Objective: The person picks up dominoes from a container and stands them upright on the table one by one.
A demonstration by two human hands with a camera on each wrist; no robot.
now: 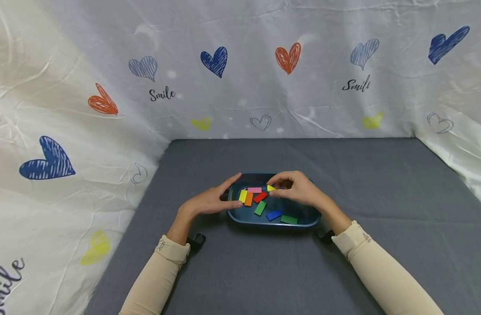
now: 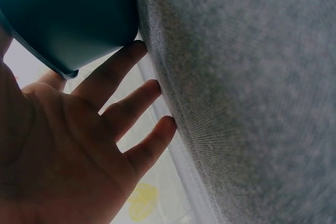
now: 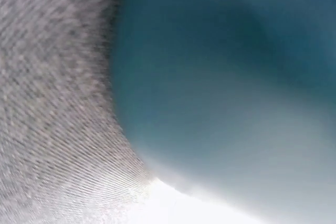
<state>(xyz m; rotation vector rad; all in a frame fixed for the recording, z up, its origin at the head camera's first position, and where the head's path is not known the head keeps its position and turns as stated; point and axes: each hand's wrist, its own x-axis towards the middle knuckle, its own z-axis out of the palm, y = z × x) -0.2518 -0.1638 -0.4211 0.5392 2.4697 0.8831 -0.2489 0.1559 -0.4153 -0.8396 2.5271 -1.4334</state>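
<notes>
A dark teal tray (image 1: 240,215) sits on the grey cloth, with several small flat rectangular blocks in it. My right hand (image 1: 297,189) is over the tray's back part and pinches a yellow block (image 1: 270,188) between thumb and fingers. At the left end, my left hand (image 1: 208,202) rests against the tray with fingers spread and the thumb at the rim. The left wrist view shows those fingers (image 2: 139,103) fairly straight beside the tray's outer wall (image 2: 68,14). In the right wrist view the blurred tray wall (image 3: 210,103) hides the hand.
Inside the tray lie a pink block (image 1: 254,190), another yellow block (image 1: 243,196), an orange block (image 1: 248,199), a red block (image 1: 260,197), two green blocks (image 1: 260,208) and a blue block (image 1: 274,215). Grey cloth (image 1: 264,271) covers the table; a printed white curtain (image 1: 248,87) hangs behind.
</notes>
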